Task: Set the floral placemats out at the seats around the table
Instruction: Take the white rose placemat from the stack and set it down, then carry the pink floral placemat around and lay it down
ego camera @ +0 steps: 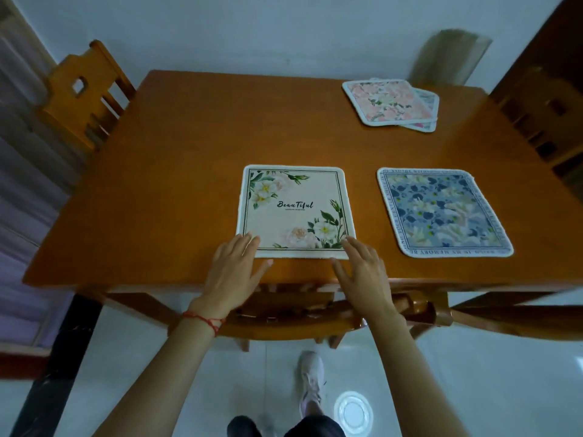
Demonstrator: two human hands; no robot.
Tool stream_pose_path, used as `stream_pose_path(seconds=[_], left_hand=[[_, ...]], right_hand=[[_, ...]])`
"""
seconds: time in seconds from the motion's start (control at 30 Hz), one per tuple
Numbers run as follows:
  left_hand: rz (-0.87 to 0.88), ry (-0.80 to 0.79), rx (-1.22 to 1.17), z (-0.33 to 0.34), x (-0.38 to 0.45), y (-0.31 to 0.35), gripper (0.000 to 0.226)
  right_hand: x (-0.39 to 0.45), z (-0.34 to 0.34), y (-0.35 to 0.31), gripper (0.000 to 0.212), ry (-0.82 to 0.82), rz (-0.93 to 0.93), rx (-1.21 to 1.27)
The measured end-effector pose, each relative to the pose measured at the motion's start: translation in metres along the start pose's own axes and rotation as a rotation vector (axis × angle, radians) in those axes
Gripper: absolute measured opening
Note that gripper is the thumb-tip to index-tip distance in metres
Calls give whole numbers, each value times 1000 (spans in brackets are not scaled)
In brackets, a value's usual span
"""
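Wooden bench [189, 159]: my left hand [235, 269] and right hand [362, 272], fingers flat and open, press the white mat's [295, 212] near corners; pink stack [389, 102] lies far-right.

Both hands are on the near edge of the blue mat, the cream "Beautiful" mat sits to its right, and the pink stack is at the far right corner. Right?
Not quite. The head view shows both hands, left and right, on the cream mat; the blue mat lies untouched to its right. The pink stack is at the far right corner.
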State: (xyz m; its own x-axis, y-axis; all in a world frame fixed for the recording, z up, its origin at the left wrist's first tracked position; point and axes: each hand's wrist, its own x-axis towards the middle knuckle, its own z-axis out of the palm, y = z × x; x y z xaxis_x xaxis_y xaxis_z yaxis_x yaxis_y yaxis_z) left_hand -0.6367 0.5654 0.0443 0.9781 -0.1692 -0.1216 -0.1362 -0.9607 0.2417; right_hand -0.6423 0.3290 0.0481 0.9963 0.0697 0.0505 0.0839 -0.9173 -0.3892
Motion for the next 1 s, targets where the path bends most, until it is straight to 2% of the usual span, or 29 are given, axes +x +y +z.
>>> stream_pose_path(seconds=[0.1, 0.4, 0.5, 0.7, 1.0], left_hand=[[22, 8, 4, -3, -22, -1, 89], [128, 88, 2, -8, -70, 3, 103], [153, 87, -31, -7, -88, 11, 100], [241, 106, 20, 6, -120, 40, 74], [452, 35, 84, 47, -168, 135, 70]], right_hand=[[-28, -1, -14, 50, 35, 6, -2], [-84, -10, -35, 66, 52, 19, -53], [-104, -13, -35, 60, 82, 8, -73], [-158, -24, -18, 53, 123, 44, -86], [-271, -45, 38, 46, 244, 153, -145]])
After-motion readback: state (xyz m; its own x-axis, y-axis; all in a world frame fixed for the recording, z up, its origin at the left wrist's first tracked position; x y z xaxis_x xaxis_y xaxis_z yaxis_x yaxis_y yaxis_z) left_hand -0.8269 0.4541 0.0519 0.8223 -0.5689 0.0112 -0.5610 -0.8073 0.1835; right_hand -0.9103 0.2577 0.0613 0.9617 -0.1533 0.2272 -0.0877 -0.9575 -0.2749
